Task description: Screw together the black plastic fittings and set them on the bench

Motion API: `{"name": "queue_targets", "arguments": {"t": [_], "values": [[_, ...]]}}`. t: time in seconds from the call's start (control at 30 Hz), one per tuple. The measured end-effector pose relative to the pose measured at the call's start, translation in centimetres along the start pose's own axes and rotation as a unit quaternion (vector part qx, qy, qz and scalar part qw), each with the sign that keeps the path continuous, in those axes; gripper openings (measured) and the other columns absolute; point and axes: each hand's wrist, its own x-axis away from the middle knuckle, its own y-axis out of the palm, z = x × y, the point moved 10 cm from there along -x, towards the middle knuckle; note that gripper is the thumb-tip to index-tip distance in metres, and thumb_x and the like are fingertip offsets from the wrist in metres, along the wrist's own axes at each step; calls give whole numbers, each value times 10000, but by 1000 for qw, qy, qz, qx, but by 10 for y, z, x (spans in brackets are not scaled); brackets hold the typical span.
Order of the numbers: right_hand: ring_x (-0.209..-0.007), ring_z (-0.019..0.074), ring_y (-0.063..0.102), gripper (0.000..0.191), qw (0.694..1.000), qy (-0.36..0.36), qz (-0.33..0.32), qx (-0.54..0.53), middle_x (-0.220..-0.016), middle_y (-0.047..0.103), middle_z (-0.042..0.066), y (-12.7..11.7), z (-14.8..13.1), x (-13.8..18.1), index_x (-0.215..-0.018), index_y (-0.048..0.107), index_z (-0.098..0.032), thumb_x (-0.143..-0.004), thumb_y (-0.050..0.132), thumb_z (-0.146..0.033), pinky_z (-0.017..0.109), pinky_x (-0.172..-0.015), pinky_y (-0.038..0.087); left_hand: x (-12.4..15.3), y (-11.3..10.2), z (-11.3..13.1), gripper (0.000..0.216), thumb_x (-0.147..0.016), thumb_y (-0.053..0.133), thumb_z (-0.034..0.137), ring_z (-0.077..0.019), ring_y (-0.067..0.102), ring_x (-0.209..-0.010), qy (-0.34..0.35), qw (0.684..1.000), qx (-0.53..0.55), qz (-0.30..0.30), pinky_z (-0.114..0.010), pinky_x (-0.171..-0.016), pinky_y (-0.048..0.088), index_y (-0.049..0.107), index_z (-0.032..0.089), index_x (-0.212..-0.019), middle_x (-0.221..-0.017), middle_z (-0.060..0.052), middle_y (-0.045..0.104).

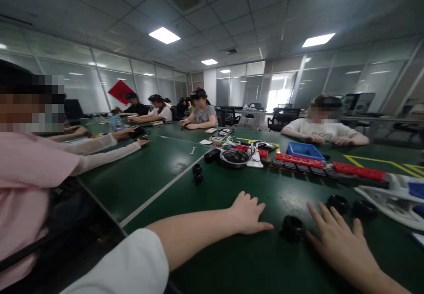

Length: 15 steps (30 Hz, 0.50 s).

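My left hand lies palm down on the green table, its fingers spread and nothing in them. Just right of its thumb sits a black ring-shaped part, apart from that hand. My right hand is stretched out on the other side of this part, fingers apart, with the thumb close to it; whether they touch I cannot tell. Beyond the right fingertips are two more black ring-shaped parts. Farther off to the left, two small black parts stand close together.
Across the table runs a row of red strips with black pieces. Behind it is a blue bin; nearby are a round black-and-silver part and a wrench. A white frame lies at right. Co-workers sit around, one close at left.
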Motion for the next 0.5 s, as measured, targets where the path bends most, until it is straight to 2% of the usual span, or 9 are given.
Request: {"name": "queue_targets", "arguments": {"t": [0.03, 0.1, 0.17, 0.2, 0.27, 0.37, 0.43, 0.5], "values": [[-1193, 386, 296, 510, 999, -38, 16, 0, -1258, 433, 160, -12, -13, -2, -1090, 567, -206, -672, 426, -461, 637, -957, 100, -3, -6, -3, 647, -783, 347, 595, -333, 452, -1072, 12, 1000, 12, 16, -473, -923, 291, 437, 140, -1233, -1188, -163, 508], [-1183, 336, 337, 288, 990, -134, 31, -21, -1202, 510, 51, -30, -38, -4, -815, 645, -312, -765, 383, -421, 624, -977, 77, -11, -22, -12, 563, -817, 347, 541, -287, 488, -1021, 12, 995, 56, 80, -426, -887, 347, 436, 161, -1223, -1128, -127, 544], [-1133, 316, 400, 271, 978, -192, 78, -26, -1124, 565, 23, -48, -52, -5, -692, 627, -305, -796, 390, -384, 624, -984, 27, -22, -29, -20, 510, -845, 314, 513, -261, 470, -1039, 1, 985, 110, 131, -407, -891, 353, 428, 186, -1220, -1140, -97, 526], [-1095, 306, 436, 251, 975, -201, 95, -27, -1079, 586, 30, -53, -54, -6, -698, 619, -289, -801, 404, -367, 626, -982, 40, -28, -28, -22, 488, -861, 291, 495, -252, 457, -1053, -3, 980, 140, 143, -411, -912, 336, 426, 191, -1218, -1146, -89, 519], [-1018, 276, 494, 211, 978, -185, 88, -42, -1006, 599, 45, -50, -51, -12, -768, 600, -253, -818, 411, -332, 622, -972, 119, -38, -21, -24, 456, -896, 213, 448, -229, 445, -1070, -17, 964, 218, 151, -419, -957, 289, 440, 194, -1198, -1139, -77, 523], [-949, 230, 534, 228, 982, -145, 46, -114, -988, 582, 70, -34, -42, -20, -917, 552, -215, -861, 351, -308, 529, -927, 320, -44, -13, -26, 517, -915, 68, 410, -193, 453, -1061, -25, 927, 346, 145, -397, -979, 272, 482, 194, -1138, -1110, -62, 540], [-981, 228, 525, 271, 974, -150, 32, -164, -1045, 560, 89, -28, -42, -19, -1027, 511, -198, -868, 337, -333, 449, -884, 406, -42, -19, -15, 569, -897, 35, 464, -194, 423, -1097, 40, 914, 385, 125, -383, -982, 272, 458, 189, -1160, -1143, -69, 518], [-1016, 248, 510, 320, 963, -179, 29, -199, -1081, 551, 92, -34, -47, -13, -1080, 494, -198, -854, 363, -382, 434, -879, 421, -34, -27, 5, 643, -864, -11, 532, -199, 447, -1077, 150, 900, 403, 75, -383, -986, 262, 409, 185, -1206, -1131, -76, 526]]}}
